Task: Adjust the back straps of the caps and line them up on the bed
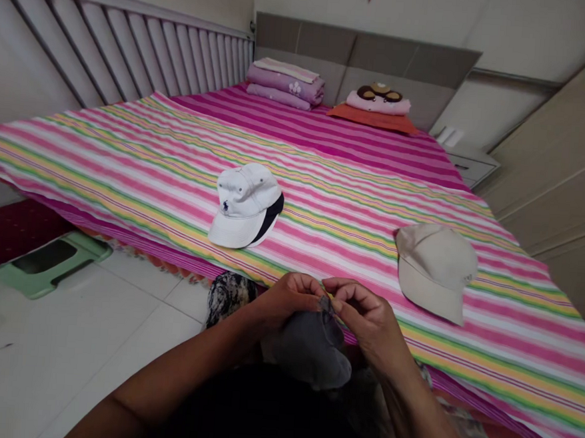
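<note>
A dark grey cloth cap [308, 350] hangs between my hands in front of my lap, its far edge drawn up and pinched. My left hand [286, 302] grips that edge from the left, thumb against fingers. From the right, my right hand [366, 317] pinches the same edge, and its fingertips nearly meet those of the left. Much of the cap's shape is lost in shadow. Beyond my hands on the bed lies a white cap [244, 192] with a small dark logo and a navy part at its side. To the right rests a beige cap [434, 262], brim toward me.
A striped sheet [126, 161] covers the near part of the bed. Folded purple bedding [284, 88] and a pink folded item [378, 103] sit by the headboard [404, 60]. White railing [134, 41] runs along the left. A green stool [53, 266] stands on the tiled floor.
</note>
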